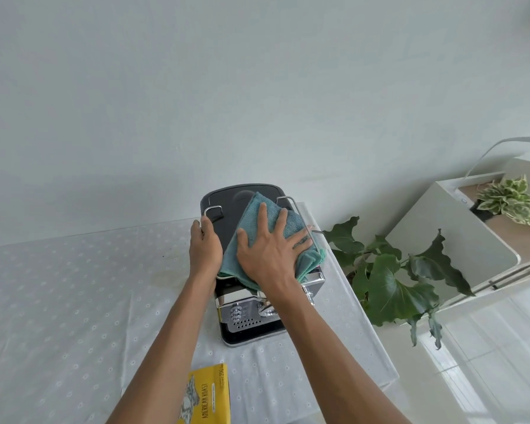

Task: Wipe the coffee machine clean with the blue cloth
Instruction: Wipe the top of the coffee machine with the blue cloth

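Coffee bag (207, 396), yellow w/ "American Roast" printed on it, lies at the near edge of the table (74, 286), cut off by the bottom of the frame. Table is covered w/ a white dotted cloth. Both bare forearms reach forward over it.

Next back, coffee machine (251, 307) stands upright on the table, right of centre: chrome front, perforated drip tray (251, 324) at the bottom, dark top w/ a wire rail round it.

Left hand (205, 246) sits on the machine's top left edge, fingers curled over the side and the rail, gripping the machine; thumb side faces in, just beside the cloth.

Right hand (271, 249) lies flat, palm down, on the blue cloth (257, 209), fingers spread apart and pressing it; not pinching. Cloth is folded, teal-blue, spread over the machine's top on the centre-right, its near edge hanging slightly over the front and right corner.

Right of the table, lower down: leafy green plant (386, 276). Beyond that, a white cabinet (447, 234) w/ a small variegated plant (511, 200) on it. Plain pale wall (227, 87) behind all.
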Tool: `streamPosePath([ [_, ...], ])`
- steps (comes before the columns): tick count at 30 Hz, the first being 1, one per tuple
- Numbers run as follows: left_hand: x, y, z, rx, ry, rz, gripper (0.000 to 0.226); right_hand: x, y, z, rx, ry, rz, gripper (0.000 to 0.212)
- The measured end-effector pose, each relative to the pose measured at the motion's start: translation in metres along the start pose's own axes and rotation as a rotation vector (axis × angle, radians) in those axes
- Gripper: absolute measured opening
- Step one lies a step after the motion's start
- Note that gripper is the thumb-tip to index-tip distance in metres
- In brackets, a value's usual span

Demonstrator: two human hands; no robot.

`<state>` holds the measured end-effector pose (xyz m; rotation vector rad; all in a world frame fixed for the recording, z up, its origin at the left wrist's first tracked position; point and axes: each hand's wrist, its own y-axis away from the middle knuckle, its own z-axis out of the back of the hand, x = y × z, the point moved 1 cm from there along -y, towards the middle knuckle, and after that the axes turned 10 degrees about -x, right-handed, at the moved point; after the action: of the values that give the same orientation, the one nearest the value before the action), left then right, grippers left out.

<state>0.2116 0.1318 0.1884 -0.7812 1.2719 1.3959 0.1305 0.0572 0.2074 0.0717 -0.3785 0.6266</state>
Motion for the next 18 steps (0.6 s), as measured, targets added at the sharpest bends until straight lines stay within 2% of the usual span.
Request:
streamPosePath([
  [5, -0.001, 0.000, 0.000, 0.004, 0.000, -0.023, 0.054, 0.000, -0.020, 0.001, 0.020, -0.049, -0.024, 0.075],
  [11, -0.001, 0.003, 0.003, 0.030, 0.027, -0.004, 0.054, -0.019, 0.002, 0.001, 0.054, 0.028, 0.264, 0.077],
  [18, -0.001, 0.003, 0.005, 0.069, 0.037, -0.012, 0.057, -0.015, -0.030, 0.003, 0.113, 0.025, 0.354, 0.078],
])
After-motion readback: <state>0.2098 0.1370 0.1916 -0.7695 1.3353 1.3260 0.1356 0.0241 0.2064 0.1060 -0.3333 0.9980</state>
